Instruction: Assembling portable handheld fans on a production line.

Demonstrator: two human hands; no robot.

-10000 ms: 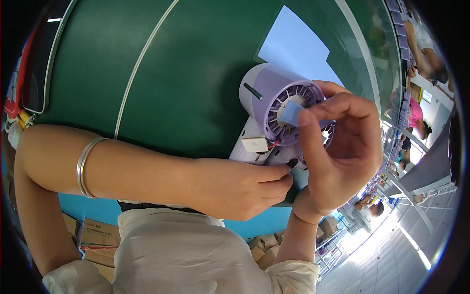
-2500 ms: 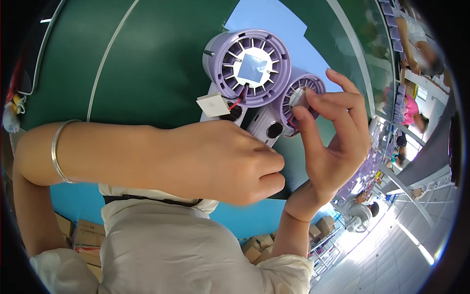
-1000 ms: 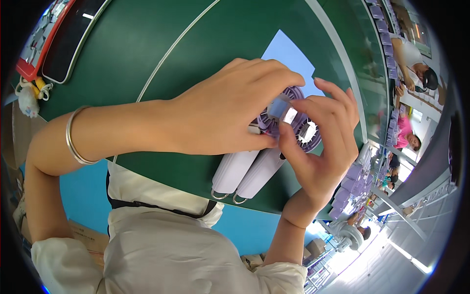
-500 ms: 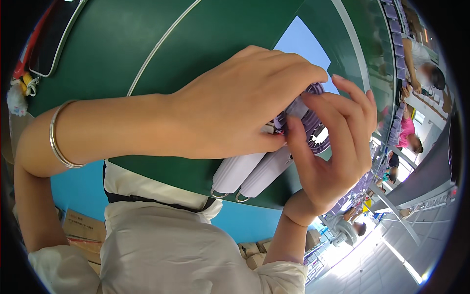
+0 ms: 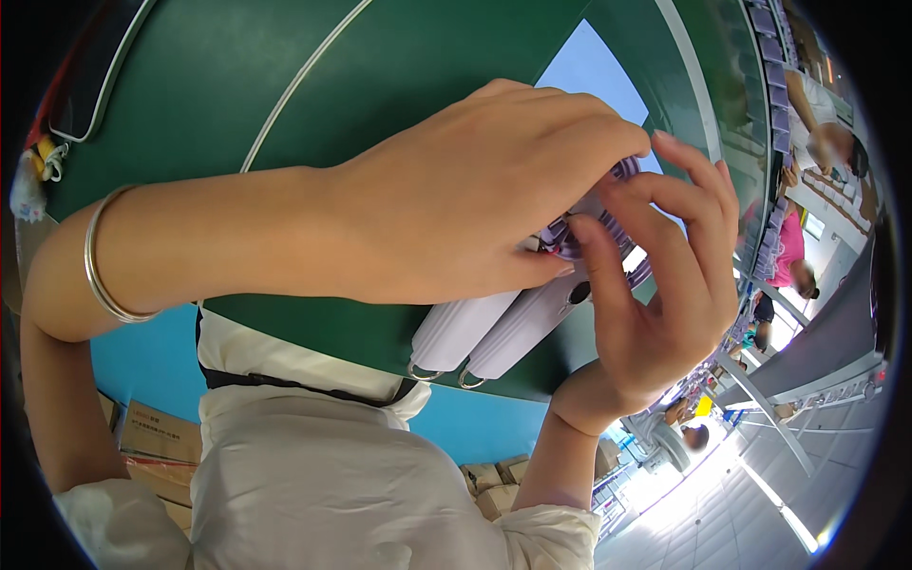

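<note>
My left hand (image 5: 484,195), with a silver bangle on its arm, arches over a purple round part with a ribbed grille (image 5: 567,249) that looks like a small handheld fan's head. Its fingers curl round that part, and the thumb presses at the near side. From the right, my right hand (image 5: 670,285) pinches at the same part with thumb and index finger, the other fingers bent apart. Most of the grille is hidden by both hands. Below lie two lavender handles (image 5: 463,332) side by side, metal loops at their near ends; one bears a dark round button (image 5: 579,293).
A green table (image 5: 218,85) carries a pale blue sheet (image 5: 598,71) beyond my hands and a white cable (image 5: 304,76). A dark phone-like device (image 5: 95,57) lies far left. Cardboard boxes (image 5: 161,437) stand below the table. Other people (image 5: 822,114) sit at the right.
Both hands have shifted slightly to the right with the purple part. My right thumb has lifted a little, and the dark button on the handle now shows.
</note>
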